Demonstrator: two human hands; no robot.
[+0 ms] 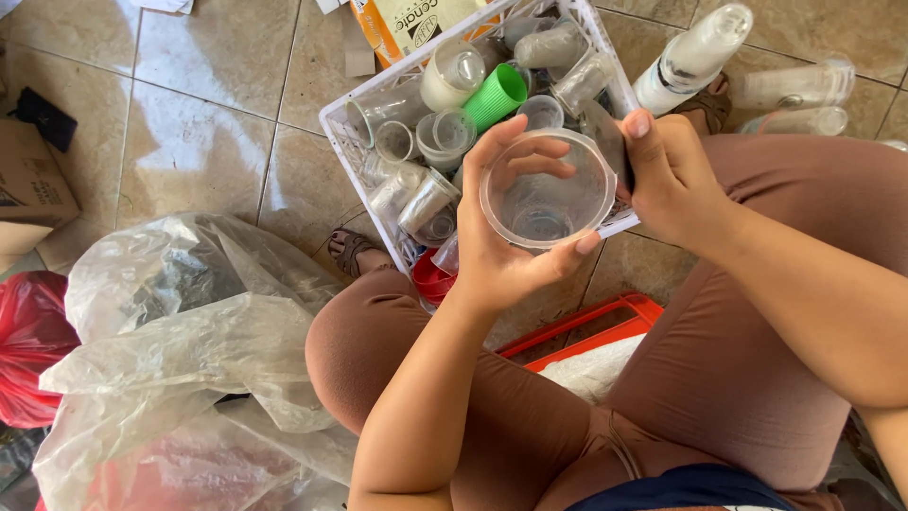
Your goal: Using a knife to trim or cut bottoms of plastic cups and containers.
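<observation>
Left hand (pixel 497 241): wrapped around a clear plastic cup (pixel 547 189), fingers curled over its far rim and thumb along its near edge, clamped on it.
Right hand (pixel 670 175): closed on a dark flat piece (pixel 605 142) pressed against the cup's right rim, thumb on top; what that piece is cannot be told.
Clear plastic cup: held mouth-up between both hands, above the near corner of the basket, empty and see-through.
Just below the grip: a red tray (pixel 605 326) on the tiled floor (pixel 199 104) between the knees, with a crumpled white bag lying in it.
Just beyond the grip: a white plastic basket (pixel 336 123) packed with clear cups and bottles lying every way, a green ribbed cup (pixel 497 95) on its side among them.
Right of the grip, farther off: a white spray bottle (pixel 695 57) and clear bottles (pixel 794 90) lying on the floor.
Left of the grip, well apart: a heap of clear plastic bags (pixel 180 322), a red bag (pixel 28 341) at the edge.
</observation>
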